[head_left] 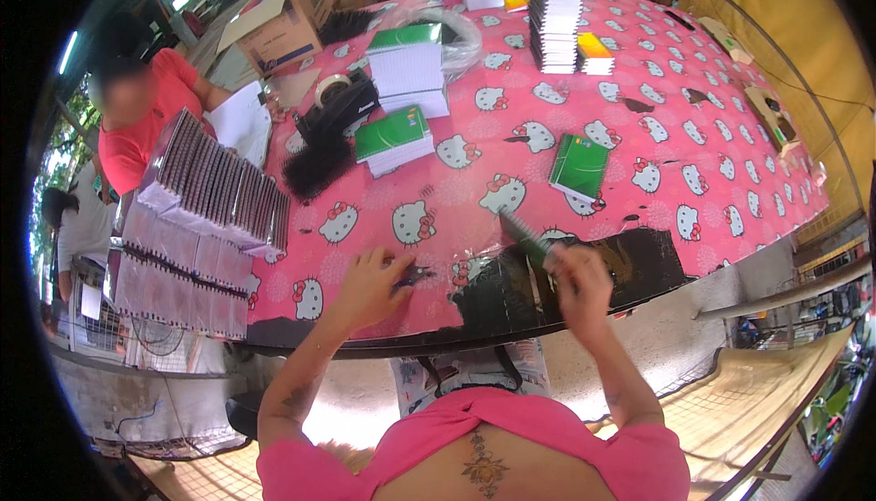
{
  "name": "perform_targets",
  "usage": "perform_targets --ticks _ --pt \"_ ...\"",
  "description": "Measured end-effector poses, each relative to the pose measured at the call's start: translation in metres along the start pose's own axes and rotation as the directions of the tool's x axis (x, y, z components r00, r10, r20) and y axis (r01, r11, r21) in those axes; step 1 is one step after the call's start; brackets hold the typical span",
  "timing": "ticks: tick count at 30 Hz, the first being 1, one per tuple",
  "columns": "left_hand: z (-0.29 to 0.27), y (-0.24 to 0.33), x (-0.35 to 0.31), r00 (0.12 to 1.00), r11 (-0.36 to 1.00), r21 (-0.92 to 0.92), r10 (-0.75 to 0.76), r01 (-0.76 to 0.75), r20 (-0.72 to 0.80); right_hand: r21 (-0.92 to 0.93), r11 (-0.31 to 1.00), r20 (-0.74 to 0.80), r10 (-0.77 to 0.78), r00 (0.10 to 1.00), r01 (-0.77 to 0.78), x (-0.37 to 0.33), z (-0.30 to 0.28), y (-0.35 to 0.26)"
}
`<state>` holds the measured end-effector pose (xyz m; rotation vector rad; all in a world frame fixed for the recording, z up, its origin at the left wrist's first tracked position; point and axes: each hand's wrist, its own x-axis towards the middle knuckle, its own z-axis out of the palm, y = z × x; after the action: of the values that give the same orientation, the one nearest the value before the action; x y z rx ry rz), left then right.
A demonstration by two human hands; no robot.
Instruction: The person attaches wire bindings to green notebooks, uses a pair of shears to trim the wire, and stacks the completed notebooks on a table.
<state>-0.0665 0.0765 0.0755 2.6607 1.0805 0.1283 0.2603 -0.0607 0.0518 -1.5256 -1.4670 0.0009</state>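
My right hand [584, 289] grips one end of a thin dark-green spiral notebook [524, 234]. The notebook is tilted on edge, and its far end points up and left over the table. Its cover is mostly turned away from me. On the left, my left hand [367, 289] rests low over the pink tablecloth, its fingers curled at a small dark hand tool [416, 276] that looks like pliers. The hand partly hides that tool. Another green notebook [581, 167] lies flat beyond my right hand.
Tall stacks of spiral notebooks [196, 191] stand at the left edge. Green-topped notebook piles [406, 72], a black tape dispenser [342, 104] and black binding coils [315, 171] sit farther back. A black worn patch [639, 268] marks the near edge. A co-worker [155, 109] handles papers at left.
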Motion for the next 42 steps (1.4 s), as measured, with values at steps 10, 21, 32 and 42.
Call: perform_targets --ticks 10,21,32,42 --pt "0.007 -0.032 0.113 0.75 0.992 0.089 0.13 -0.094 -0.648 -0.457 0.878 0.075 -0.125 0.989 0.146 0.115 0.007 0.087" --pt "-0.017 -0.014 0.131 0.706 0.956 0.211 0.293 -0.205 -0.644 -0.019 1.0 -0.043 -0.026 0.999 0.025 0.06 0.013 0.013" --pt "-0.009 -0.101 0.132 0.659 0.969 0.144 -0.023 0.198 -0.751 0.547 0.74 0.259 0.295 0.92 -0.392 -0.005 0.053 0.025" --pt "0.02 -0.177 0.111 0.779 0.843 0.432 0.024 0.321 -0.627 0.6 0.649 0.355 0.308 0.883 -0.468 -0.002 0.068 0.019"
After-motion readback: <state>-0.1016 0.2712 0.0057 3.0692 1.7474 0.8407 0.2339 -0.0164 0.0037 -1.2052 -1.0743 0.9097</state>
